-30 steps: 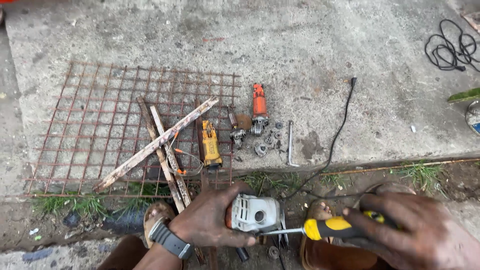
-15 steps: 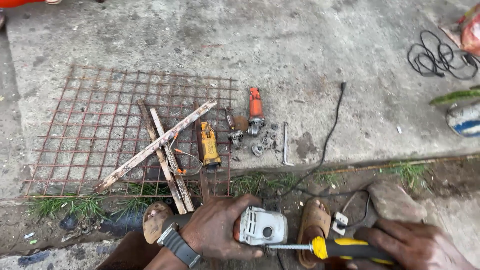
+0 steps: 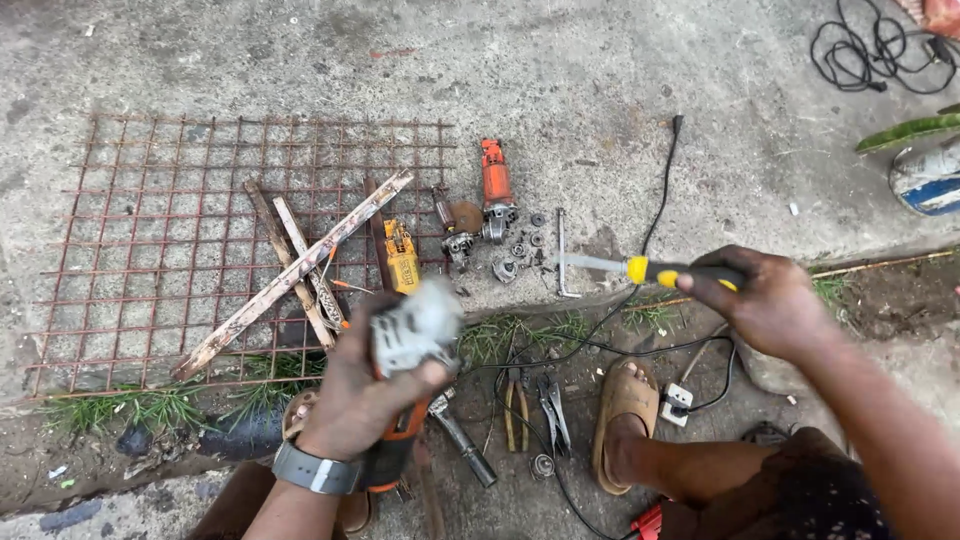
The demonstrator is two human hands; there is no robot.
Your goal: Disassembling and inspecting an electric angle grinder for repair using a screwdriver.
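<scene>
Angle grinder (image 3: 408, 350) gripped in left hand (image 3: 355, 400), right hand (image 3: 770, 300) fingers closed round screwdriver (image 3: 640, 269), well apart.

The wire mesh (image 3: 150, 250) lies flat on the concrete floor (image 3: 600, 70). On its right part rest crossed wooden sticks (image 3: 290, 270). Just right of the mesh lies a second grinder (image 3: 495, 185) with loose small parts (image 3: 515, 250) beside it. Nearer than the mesh's right corner, the left hand (image 3: 350, 400) holds an angle grinder (image 3: 405, 370). Right of the mesh, well apart from that grinder, the right hand (image 3: 770, 300) holds a screwdriver (image 3: 640, 268) pointing back toward the mesh. Pliers (image 3: 530, 405) lie on the ground between the hands. A coiled cable (image 3: 870, 45) lies far right of the mesh, behind everything.
</scene>
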